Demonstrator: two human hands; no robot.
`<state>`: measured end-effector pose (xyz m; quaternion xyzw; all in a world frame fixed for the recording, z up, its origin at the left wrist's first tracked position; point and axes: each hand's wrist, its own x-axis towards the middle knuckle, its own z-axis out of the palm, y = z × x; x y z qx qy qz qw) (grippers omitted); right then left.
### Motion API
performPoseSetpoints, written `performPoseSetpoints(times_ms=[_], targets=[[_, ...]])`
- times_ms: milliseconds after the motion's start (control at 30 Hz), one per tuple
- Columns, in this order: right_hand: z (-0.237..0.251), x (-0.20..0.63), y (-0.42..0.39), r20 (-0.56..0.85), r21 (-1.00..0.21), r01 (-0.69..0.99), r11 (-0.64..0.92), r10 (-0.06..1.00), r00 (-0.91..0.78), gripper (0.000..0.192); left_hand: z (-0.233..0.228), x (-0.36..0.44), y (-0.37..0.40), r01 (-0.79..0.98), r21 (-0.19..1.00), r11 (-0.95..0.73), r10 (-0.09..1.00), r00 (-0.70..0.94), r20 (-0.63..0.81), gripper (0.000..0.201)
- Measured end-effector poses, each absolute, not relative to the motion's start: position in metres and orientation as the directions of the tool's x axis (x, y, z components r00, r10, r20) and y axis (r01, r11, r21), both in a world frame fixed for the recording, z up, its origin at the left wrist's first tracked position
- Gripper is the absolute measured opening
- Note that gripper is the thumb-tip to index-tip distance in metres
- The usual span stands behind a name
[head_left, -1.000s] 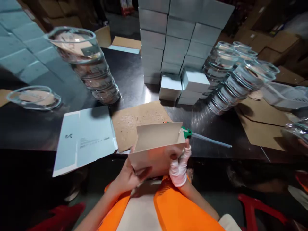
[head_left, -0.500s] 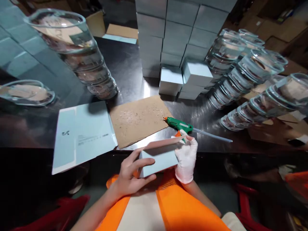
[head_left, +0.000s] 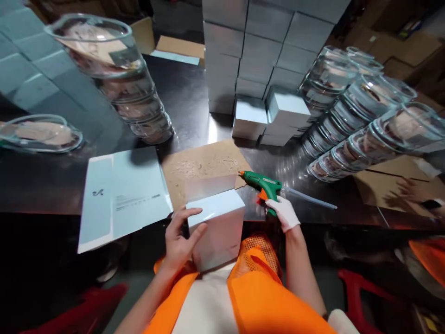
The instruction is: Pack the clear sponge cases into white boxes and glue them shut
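One likely light, dentable carton (head_left: 219, 239), best held by its folds, sits clasped in the left hand (head_left: 180, 236); right of it the right hand (head_left: 285, 214) grips a hot-glue gun (head_left: 262, 181).

Light falls from above: the box (head_left: 218, 236) has a bright top and shaded front. White glare streaks the dark table (head_left: 187, 118), and shadow dulls the far corner of the sheet (head_left: 128, 199). The floor (head_left: 141, 273) is dim. Lens distortion slants the clear stacks (head_left: 139, 95); the right edge is blurry.
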<state>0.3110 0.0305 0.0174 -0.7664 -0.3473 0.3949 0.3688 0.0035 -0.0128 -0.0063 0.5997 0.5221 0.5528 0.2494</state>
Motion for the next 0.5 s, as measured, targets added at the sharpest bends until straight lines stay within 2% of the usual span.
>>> performPoseSetpoints(times_ms=[100,200,267,300,367,400,433,500], targets=[[0.022,0.301,0.017,-0.304,-0.914,0.116,-0.388,0.847,0.437,0.044,-0.004,0.008,-0.010,0.309,0.899,-0.310,0.908,-0.184,0.377,0.022],[0.035,0.293,0.004,-0.158,-0.984,-0.010,-0.180,0.838,0.523,0.050,0.001,0.012,-0.007,0.305,0.900,-0.313,0.908,-0.183,0.378,0.022],[0.047,0.293,-0.002,-0.151,-0.987,-0.110,-0.114,0.893,0.425,0.047,0.004,0.015,-0.005,0.309,0.901,-0.304,0.910,-0.186,0.371,0.023],[0.053,0.294,-0.005,-0.184,-0.979,-0.144,-0.147,0.938,0.294,0.045,0.006,0.017,-0.003,0.308,0.906,-0.291,0.915,-0.188,0.358,0.024],[0.063,0.295,-0.010,-0.275,-0.956,-0.106,-0.272,0.961,0.015,0.047,0.010,0.022,-0.002,0.303,0.917,-0.260,0.928,-0.185,0.324,0.026],[0.067,0.294,-0.014,-0.302,-0.951,-0.054,-0.304,0.952,-0.043,0.048,0.011,0.024,-0.001,0.300,0.921,-0.249,0.933,-0.182,0.311,0.026],[0.069,0.292,-0.018,-0.292,-0.957,0.021,-0.291,0.956,-0.033,0.046,0.012,0.027,-0.001,0.298,0.924,-0.240,0.938,-0.176,0.300,0.026],[0.071,0.284,-0.026,-0.170,-0.964,0.197,-0.181,0.983,0.068,0.037,0.014,0.032,0.000,0.295,0.925,-0.238,0.943,-0.157,0.293,0.026]])
